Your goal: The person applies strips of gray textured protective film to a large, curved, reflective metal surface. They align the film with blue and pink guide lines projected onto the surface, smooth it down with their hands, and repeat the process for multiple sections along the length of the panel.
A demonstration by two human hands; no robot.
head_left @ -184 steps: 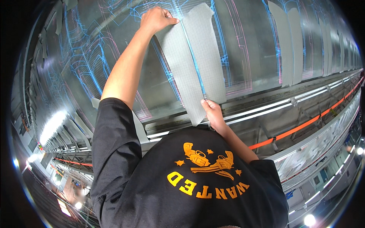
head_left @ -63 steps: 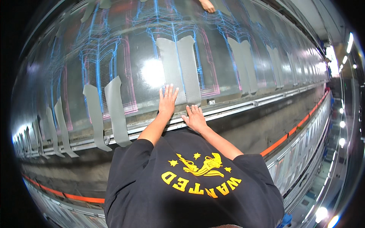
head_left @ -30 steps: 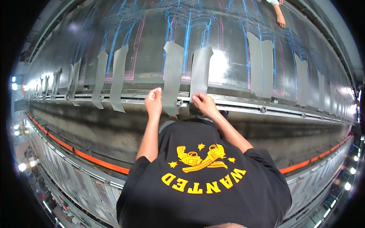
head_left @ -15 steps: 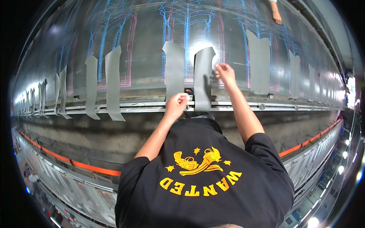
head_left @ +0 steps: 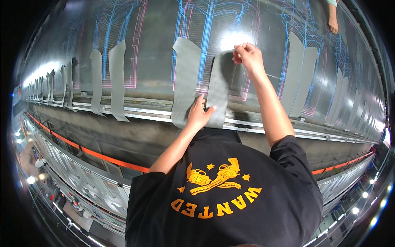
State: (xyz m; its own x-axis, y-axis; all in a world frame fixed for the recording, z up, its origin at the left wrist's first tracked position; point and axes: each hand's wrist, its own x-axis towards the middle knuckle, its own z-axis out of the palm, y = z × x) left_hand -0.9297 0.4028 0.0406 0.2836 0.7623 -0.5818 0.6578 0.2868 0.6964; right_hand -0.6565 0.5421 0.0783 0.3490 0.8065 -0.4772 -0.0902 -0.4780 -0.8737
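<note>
A grey mesh-textured fabric piece [head_left: 219, 80] lies lengthwise in front of me on a dark table surface, its near end over the metal edge rail. My right hand [head_left: 249, 58] pinches at its far top corner, fingertips closed together there. Low on the same piece, at its left edge, my left hand [head_left: 199, 114] rests with thumb and fingers apart. A matching grey piece [head_left: 186, 74] lies just to the left, its lower right part behind my left hand.
More grey pieces [head_left: 118, 78] lie in pairs to the left, and others [head_left: 293, 78] to the right. Blue and pink lines mark the dark table [head_left: 156, 53]. A metal rail [head_left: 152, 116] runs along the near edge. Another person's hand [head_left: 333, 25] is at the far right.
My right hand has moved from beside the piece onto its top corner. My left hand has opened from a closed pose and come down on the piece's lower edge. The view has shifted.
</note>
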